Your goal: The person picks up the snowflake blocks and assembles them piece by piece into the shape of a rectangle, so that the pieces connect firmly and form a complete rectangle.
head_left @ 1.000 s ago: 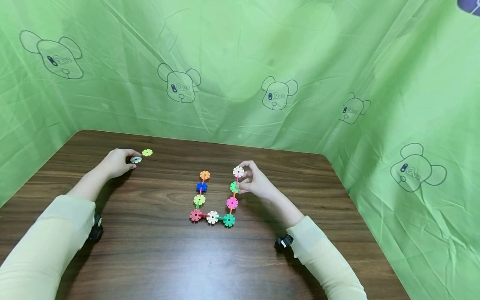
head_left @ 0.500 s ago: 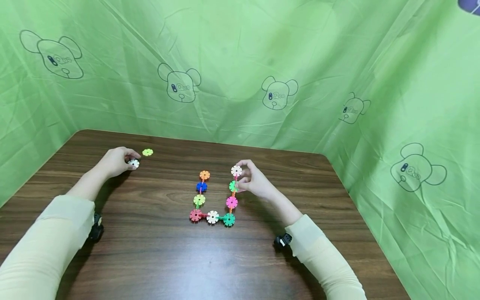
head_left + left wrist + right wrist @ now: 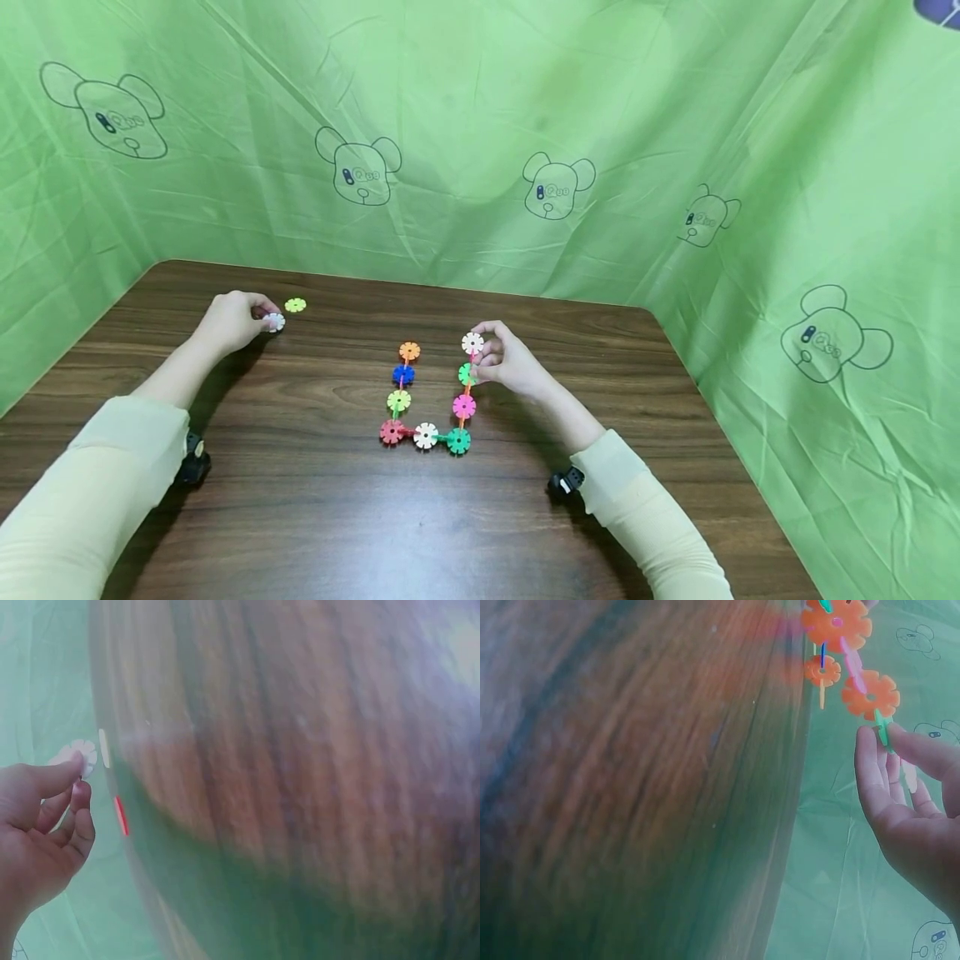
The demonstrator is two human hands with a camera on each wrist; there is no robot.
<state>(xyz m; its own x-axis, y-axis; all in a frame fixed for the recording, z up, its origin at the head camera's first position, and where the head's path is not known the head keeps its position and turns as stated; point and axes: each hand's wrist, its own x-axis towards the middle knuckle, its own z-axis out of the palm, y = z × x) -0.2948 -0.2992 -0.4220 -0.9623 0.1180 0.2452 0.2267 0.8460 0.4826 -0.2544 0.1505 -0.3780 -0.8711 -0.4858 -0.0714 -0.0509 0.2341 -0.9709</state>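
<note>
At the table's back left, my left hand (image 3: 234, 322) pinches a white snowflake disc (image 3: 275, 322) between thumb and fingers. A yellow-green snowflake disc (image 3: 296, 305) lies just beyond its fingertips. The left wrist view shows a red piece (image 3: 121, 816) on the table too, hidden in the head view. My right hand (image 3: 512, 364) pinches the light green snowflake disc (image 3: 883, 730) near the upper right end of a U-shaped chain of snowflake discs. A white disc (image 3: 472, 342) forms that end, beside the fingers. An orange disc (image 3: 409, 351) ends the other arm.
The chain's base, with a red disc (image 3: 392, 432), a white disc (image 3: 426, 436) and a green disc (image 3: 459, 441), lies on the brown wooden table (image 3: 330, 508). Green printed cloth (image 3: 457, 100) hangs behind and beside the table.
The white disc has been lifted and tilted up in my left hand, shifting slightly back and to the right over the last half second. My right hand and the chain have hardly moved.
</note>
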